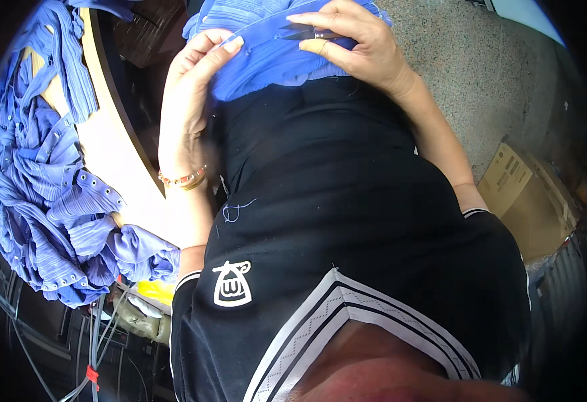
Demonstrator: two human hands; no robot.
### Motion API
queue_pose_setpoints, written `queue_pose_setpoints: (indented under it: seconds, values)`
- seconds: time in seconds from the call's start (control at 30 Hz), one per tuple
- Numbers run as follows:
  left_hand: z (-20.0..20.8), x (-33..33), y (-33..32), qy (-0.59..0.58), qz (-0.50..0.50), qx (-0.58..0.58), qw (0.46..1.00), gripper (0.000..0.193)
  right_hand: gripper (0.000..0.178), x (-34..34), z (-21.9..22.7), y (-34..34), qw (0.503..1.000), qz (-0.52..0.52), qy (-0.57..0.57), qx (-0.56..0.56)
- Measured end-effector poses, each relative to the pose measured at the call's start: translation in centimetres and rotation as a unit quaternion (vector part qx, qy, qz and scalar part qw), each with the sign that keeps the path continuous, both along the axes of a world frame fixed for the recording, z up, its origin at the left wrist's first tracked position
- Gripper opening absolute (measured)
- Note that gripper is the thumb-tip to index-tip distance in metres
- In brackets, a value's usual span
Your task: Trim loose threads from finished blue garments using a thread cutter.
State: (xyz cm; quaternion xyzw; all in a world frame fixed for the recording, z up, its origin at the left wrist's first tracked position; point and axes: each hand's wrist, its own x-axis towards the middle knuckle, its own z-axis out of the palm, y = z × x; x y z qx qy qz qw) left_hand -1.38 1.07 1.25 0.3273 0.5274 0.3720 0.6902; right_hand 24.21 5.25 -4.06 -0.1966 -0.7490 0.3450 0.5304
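Observation:
A blue ribbed garment (260, 67) lies across my lap at the top of the view. My left hand (203, 60) pinches the garment's smooth edge band between thumb and fingers. In my right hand (364, 43) is a pair of small dark thread snips (310, 33), held between thumb and fingers. Their pointed blades are spread apart and lie over the band, pointing left toward my left hand. Whether a thread sits between the blades is too small to tell.
At the left, a pale table (116, 141) with a dark edge bears a heap of blue ribbed garments (45, 194), some with metal eyelets. An open cardboard box (525, 201) stands on the right, by the speckled floor (468, 74). Cables (96, 335) hang at lower left.

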Motion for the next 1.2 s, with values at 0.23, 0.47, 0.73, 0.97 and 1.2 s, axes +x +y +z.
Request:
queue_pose_setpoints:
  seconds: [0.23,0.47,0.73,0.97,1.2]
  values:
    - [-0.2,0.2,0.1,-0.044,0.031,-0.025,0.998,0.015,0.036,0.8,3.3,-0.9,0.979,-0.011,-0.124,-0.162]
    - [-0.3,-0.2,0.2,-0.136,0.037,-0.073,0.987,0.018,0.035,0.6,2.9,-0.7,0.980,-0.006,-0.112,-0.162]
    - [-0.3,-0.1,0.2,-0.110,0.048,-0.071,0.990,0.019,0.033,0.3,2.7,-0.6,0.983,-0.009,-0.102,-0.152]
    - [-0.6,0.0,0.2,-0.057,0.036,-0.041,0.997,0.019,0.030,-0.6,-0.6,0.8,0.998,0.032,0.045,-0.005]
    - [1.3,-0.2,0.1,-0.069,-0.009,0.034,0.997,0.018,0.037,-1.0,5.3,-0.7,0.969,0.017,-0.109,-0.220]
